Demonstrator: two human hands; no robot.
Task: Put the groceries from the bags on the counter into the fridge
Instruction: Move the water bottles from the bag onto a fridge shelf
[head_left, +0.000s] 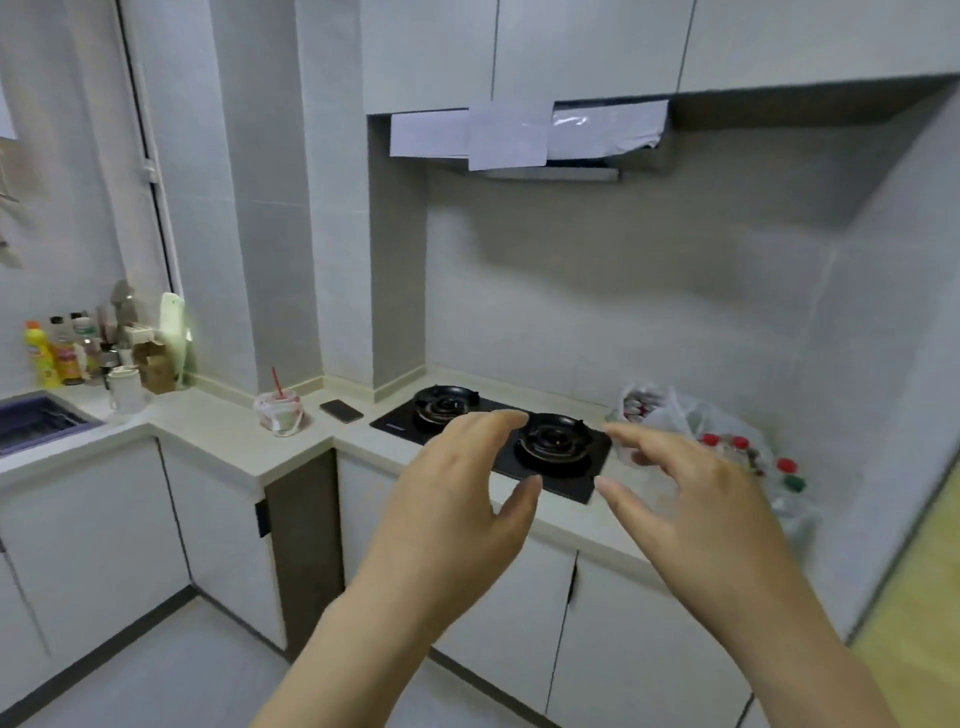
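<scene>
Flanking the stove (447, 406): phone (341, 411), bagged cup (279, 411), bags (691, 422)

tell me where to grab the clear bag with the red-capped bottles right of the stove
Probably the loose plastic at the top of the clear bag, from above with the right hand: its bottles stand upright, caps up.

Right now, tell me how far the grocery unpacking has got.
Done: nothing that shows; the plastic bags on the counter right of the stove look full, red-capped bottles inside. In hand: nothing yet; the left hand and right hand are open and empty, raised in front of the stove, the right nearest the bags. Left: everything, including the small bag with a cup left of the stove. No fridge is in view.
</scene>
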